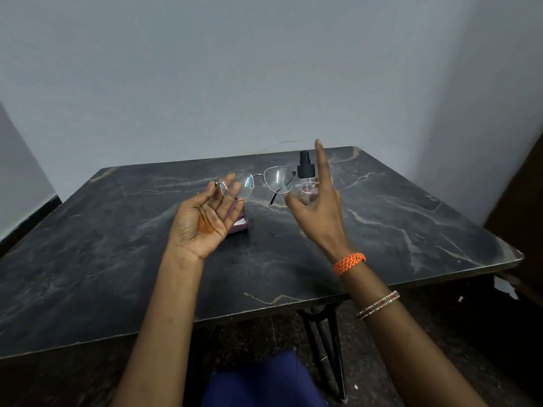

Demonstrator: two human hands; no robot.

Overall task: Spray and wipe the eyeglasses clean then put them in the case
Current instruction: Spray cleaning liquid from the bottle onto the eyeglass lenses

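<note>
Eyeglasses (258, 183): thin wire frame, held in the air above the middle of the tabletop (117, 259). Likely light, springy, easily bent; lenses smudge, so best held at the rim or hinge.

Left hand (205, 218): palm up, fingertips pinching the frame's left end.

Right hand (316, 201): wrapped round the spray bottle (307, 183), forefinger raised straight above the black pump. Bottle clear, probably slippery when wet; contents cannot be made out.

Case (239, 223): purple, on the tabletop behind the left hand, mostly hidden; contents not visible.
</note>
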